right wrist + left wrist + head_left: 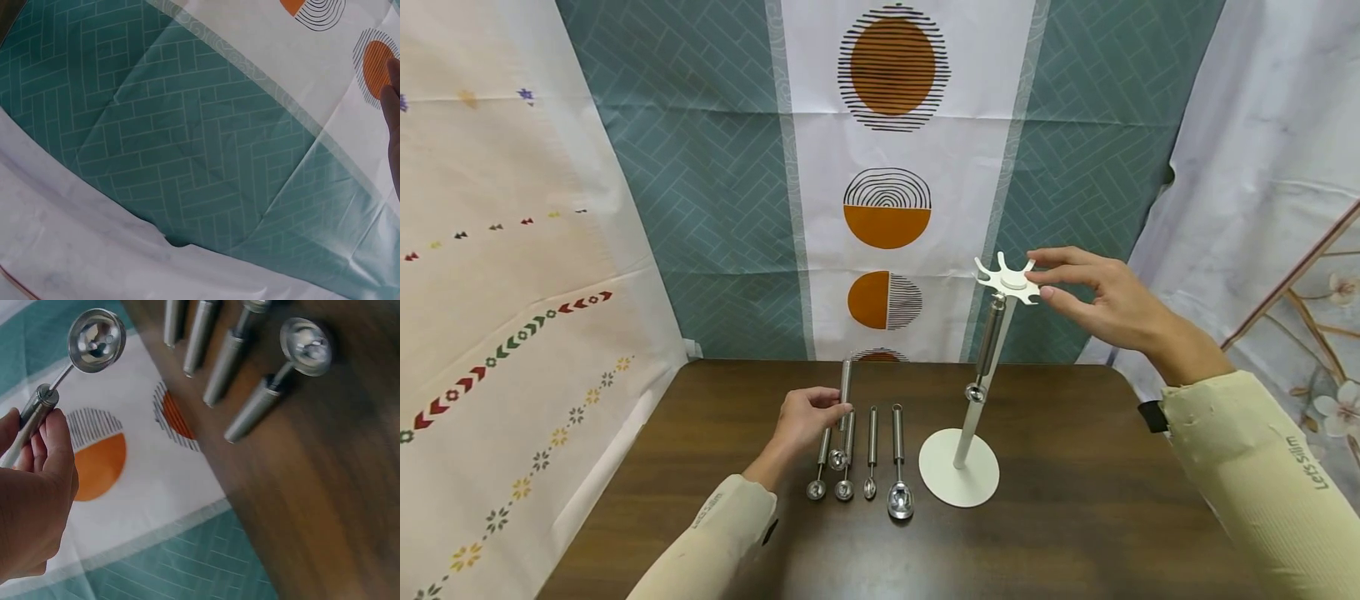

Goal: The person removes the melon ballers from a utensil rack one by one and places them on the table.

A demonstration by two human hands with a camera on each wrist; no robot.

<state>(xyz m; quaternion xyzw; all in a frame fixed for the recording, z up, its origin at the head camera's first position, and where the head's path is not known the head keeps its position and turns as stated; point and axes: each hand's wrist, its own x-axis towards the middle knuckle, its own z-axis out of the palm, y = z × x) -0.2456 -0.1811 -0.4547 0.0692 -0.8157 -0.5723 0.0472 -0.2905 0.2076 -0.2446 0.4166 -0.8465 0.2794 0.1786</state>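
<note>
My left hand pinches the handle of a steel melon baller between thumb and fingers, its round bowl hanging downward. In the left wrist view, the bowl of this melon baller shows close up. Up at the right, my right hand has its thumb and fingertips around the edge of the hooked top of a white utensil stand. Another steel melon baller hangs from one hook. The right wrist view catches only part of the right hand.
Several steel utensils lie on the brown table under and beside my left hand, among them a small spoon and a larger scoop. A patterned curtain rises behind the table, with pale cloth at the left side.
</note>
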